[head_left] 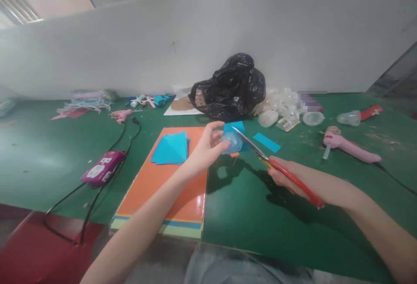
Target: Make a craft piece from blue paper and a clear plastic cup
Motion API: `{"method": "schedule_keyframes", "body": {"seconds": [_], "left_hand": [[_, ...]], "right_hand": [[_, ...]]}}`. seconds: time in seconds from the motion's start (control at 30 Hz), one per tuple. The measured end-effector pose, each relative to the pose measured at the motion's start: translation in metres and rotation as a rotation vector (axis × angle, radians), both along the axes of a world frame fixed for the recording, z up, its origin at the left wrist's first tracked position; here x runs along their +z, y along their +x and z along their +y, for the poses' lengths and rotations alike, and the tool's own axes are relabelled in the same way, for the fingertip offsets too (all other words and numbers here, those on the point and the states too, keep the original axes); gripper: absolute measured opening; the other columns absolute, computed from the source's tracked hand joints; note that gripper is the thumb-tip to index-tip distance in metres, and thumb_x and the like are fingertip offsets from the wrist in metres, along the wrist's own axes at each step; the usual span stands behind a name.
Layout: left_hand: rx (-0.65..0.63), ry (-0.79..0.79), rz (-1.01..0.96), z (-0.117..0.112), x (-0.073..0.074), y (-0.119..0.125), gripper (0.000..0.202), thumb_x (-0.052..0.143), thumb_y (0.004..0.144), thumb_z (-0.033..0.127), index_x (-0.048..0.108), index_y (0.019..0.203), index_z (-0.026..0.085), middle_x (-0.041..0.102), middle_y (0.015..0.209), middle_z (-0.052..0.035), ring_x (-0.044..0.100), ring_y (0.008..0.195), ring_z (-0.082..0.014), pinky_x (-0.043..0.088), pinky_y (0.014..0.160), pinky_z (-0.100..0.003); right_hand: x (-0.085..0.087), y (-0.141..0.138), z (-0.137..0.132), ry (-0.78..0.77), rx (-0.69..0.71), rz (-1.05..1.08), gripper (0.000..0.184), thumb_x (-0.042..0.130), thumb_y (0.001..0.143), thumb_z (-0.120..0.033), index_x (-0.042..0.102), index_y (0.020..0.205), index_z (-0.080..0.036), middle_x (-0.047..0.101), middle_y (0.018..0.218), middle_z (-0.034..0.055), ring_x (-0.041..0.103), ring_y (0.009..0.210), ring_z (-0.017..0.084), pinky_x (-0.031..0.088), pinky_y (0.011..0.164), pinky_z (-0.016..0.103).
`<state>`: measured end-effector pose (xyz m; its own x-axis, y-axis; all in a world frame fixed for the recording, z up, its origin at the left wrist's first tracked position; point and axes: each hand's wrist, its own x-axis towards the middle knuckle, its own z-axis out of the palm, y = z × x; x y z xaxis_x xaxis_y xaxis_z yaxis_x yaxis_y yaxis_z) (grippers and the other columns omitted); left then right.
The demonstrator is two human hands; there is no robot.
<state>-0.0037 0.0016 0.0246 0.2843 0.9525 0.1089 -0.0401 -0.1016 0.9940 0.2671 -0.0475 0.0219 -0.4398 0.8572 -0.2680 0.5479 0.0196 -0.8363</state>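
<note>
Red-handled steel scissors (295,182), clenched firmly in the right hand (285,176), angle toward a clear plastic dome (233,143) held in the curled left hand (203,151) above the green counter (247,227), where one slip could nick fingers.

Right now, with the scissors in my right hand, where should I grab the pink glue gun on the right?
Probably by the long pink handle of the glue gun, coming from your side with your right hand. It lies flat and stretches away to the right, with the cord leaving its far end. The glue stick pokes out near the chunkier end, so stay clear of that.
</note>
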Motion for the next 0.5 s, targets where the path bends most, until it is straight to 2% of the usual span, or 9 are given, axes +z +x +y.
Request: {"method": "schedule_keyframes", "body": {"seconds": [0.1,0.2,0.5], "left_hand": [[-0.050,-0.005,0.010,-0.0004,0.0028,-0.0018,0.058,0.080,0.081,0.034,0.047,0.128,0.025,0.065,0.102,-0.0019,0.066,0.090,-0.0179,0.053,0.079,-0.032],[-0.080,-0.006,0.037,-0.0014,0.0043,-0.0031,0.058,0.082,0.079,0.033,0.048,0.127,0.026,0.066,0.103,-0.0026,0.067,0.089,-0.0182,0.053,0.076,-0.032],[-0.083,0.014,0.054,-0.0019,0.0000,-0.0053,0.059,0.082,0.083,0.036,0.049,0.131,0.026,0.067,0.109,-0.0050,0.067,0.089,-0.0184,0.053,0.077,-0.032]], "right_hand": [[0.0006,0.0022,-0.0002,-0.058,0.061,-0.006,0.047,0.065,0.092,-0.069,0.048,0.086,-0.026,0.046,0.072,-0.0060,0.041,0.058,0.012,0.034,0.052,0.025],[-0.0018,0.0035,0.0009,-0.102,0.068,-0.002,0.044,0.067,0.092,-0.065,0.047,0.088,-0.026,0.047,0.075,-0.0058,0.039,0.059,0.012,0.033,0.053,0.024],[-0.0007,0.0046,0.0026,-0.063,0.088,-0.029,0.045,0.064,0.093,-0.068,0.050,0.088,-0.025,0.046,0.073,-0.0057,0.038,0.058,0.011,0.033,0.052,0.024]]}}
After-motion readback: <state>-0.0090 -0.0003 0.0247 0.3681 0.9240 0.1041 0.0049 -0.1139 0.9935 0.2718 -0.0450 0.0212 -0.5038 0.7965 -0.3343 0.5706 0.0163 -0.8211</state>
